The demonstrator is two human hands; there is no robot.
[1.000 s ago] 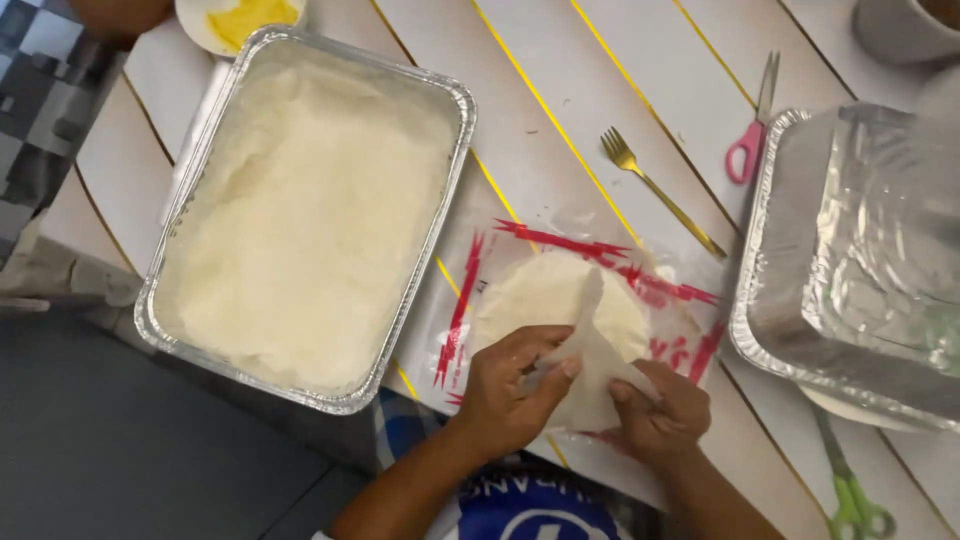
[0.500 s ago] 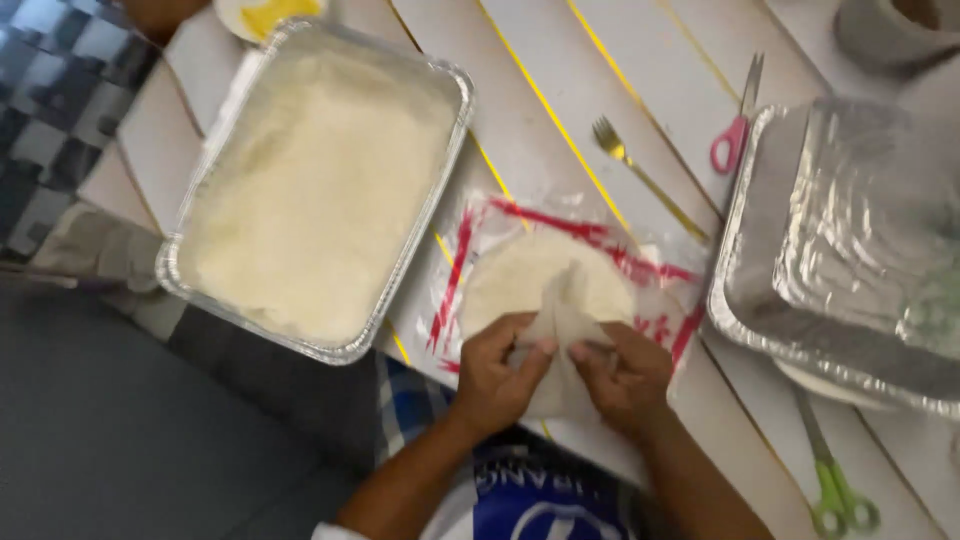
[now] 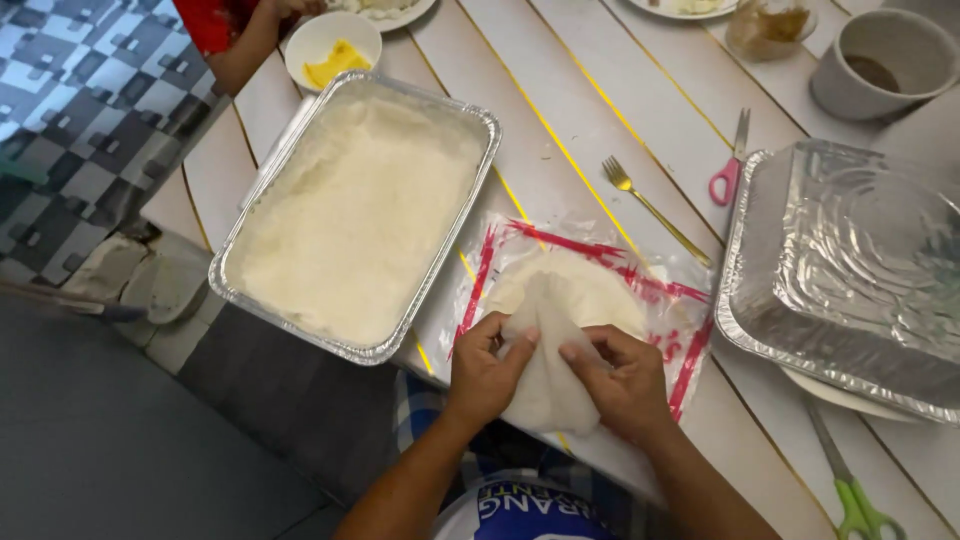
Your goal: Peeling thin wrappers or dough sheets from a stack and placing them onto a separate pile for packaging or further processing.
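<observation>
- A thin round wrapper (image 3: pixel 545 345) was pinched and lifted by both hands, left hand (image 3: pixel 485 372) and right hand (image 3: pixel 622 382), above the stack on its plastic bag (image 3: pixel 600 262).
- The foil tray (image 3: pixel 455 235) of pale filling was kept just beside them on the worktop (image 3: pixel 570 120), within reach.

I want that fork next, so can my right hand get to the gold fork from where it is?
Probably yes. The gold fork lies bare on the table beyond the right hand, nothing between but the wrapper stack. Both hands hold a wrapper sheet, though.
</observation>
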